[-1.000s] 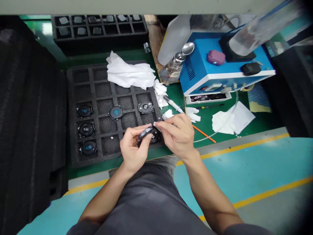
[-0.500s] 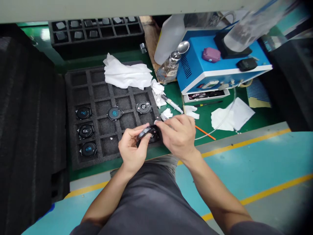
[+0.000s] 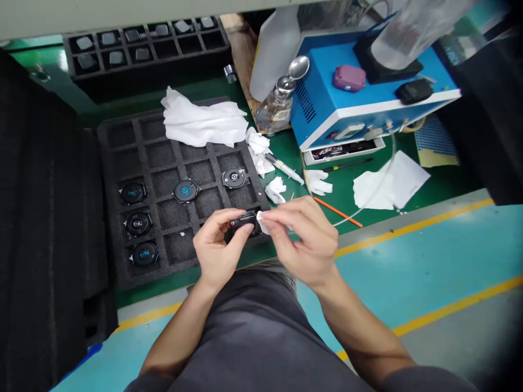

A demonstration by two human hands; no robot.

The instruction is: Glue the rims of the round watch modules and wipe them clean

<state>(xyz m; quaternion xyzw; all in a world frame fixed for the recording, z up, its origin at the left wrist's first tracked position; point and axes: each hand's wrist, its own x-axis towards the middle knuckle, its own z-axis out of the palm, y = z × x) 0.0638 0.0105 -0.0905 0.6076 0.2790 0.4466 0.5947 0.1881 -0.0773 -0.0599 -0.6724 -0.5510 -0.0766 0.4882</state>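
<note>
Between the thumb and fingers of my left hand [image 3: 216,247] is a dark round watch case [image 3: 242,219], tilted on its edge above the near side of the foam tray [image 3: 174,264]. My right hand [image 3: 306,239] pinches a small white wipe [image 3: 262,222] against or very close to the right side of the case; I cannot tell if they touch. Several similar watch cases lie in the tray, among them one in the middle [image 3: 186,190] and one at the right [image 3: 235,177]. A large white cloth [image 3: 204,122] is spread over the tray's far pockets.
Crumpled wipes [image 3: 275,189] and a syringe [image 3: 286,167] lie right of the tray. Beyond stand a glass dispenser bottle [image 3: 275,111], a white bottle [image 3: 275,54] and a blue machine [image 3: 327,103]. A second foam tray [image 3: 147,62] is at the back; an orange stick [image 3: 337,211] lies right.
The watch case in my left hand has turned more edge-on. My right hand has shifted slightly right and rotated, and the white wipe in its fingers shows more. The view has moved a little.
</note>
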